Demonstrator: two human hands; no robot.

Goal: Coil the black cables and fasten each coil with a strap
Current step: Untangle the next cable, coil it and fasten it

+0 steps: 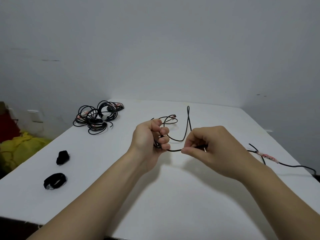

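Observation:
A thin black cable (187, 124) is held above the white table (173, 196). My left hand (149, 137) grips several gathered loops of it, fingers curled round them. My right hand (210, 149) pinches the cable's free end between thumb and forefinger, just right of the left hand. A tall narrow loop of the cable stands up between the hands, and a smaller loop with a taped tip (173, 116) arcs behind my left hand. Two black straps lie at the left: a crumpled one (62, 157) and a ring-shaped one (55, 181).
A pile of coiled black cables (97, 116) with white and red tags lies at the table's far left corner. Another black cable with a taped label (267, 156) trails off the right edge. Yellow cloth (20, 149) lies beyond the left edge. A grey wall stands behind.

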